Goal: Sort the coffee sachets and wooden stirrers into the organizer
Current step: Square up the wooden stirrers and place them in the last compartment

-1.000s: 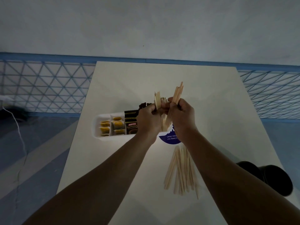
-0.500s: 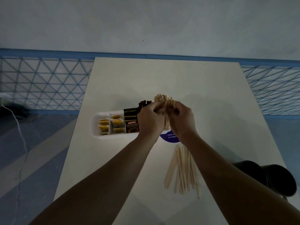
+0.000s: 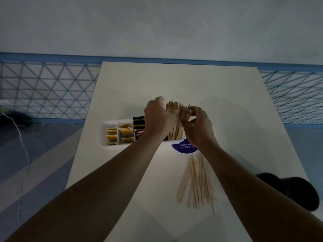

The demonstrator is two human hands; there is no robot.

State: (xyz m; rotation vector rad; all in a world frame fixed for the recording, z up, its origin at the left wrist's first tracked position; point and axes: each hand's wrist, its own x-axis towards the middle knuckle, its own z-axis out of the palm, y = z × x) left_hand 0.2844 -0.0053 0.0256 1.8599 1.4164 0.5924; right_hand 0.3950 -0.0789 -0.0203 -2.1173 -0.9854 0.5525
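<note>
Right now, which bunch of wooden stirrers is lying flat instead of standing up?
The loose pile on the table lies flat, fanned out. The other bunch stands upright inside the organizer.

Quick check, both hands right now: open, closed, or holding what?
Left hand: grips the upright wooden stirrers standing in the organizer.
Right hand: pinches the same stirrers near their tops.
</note>
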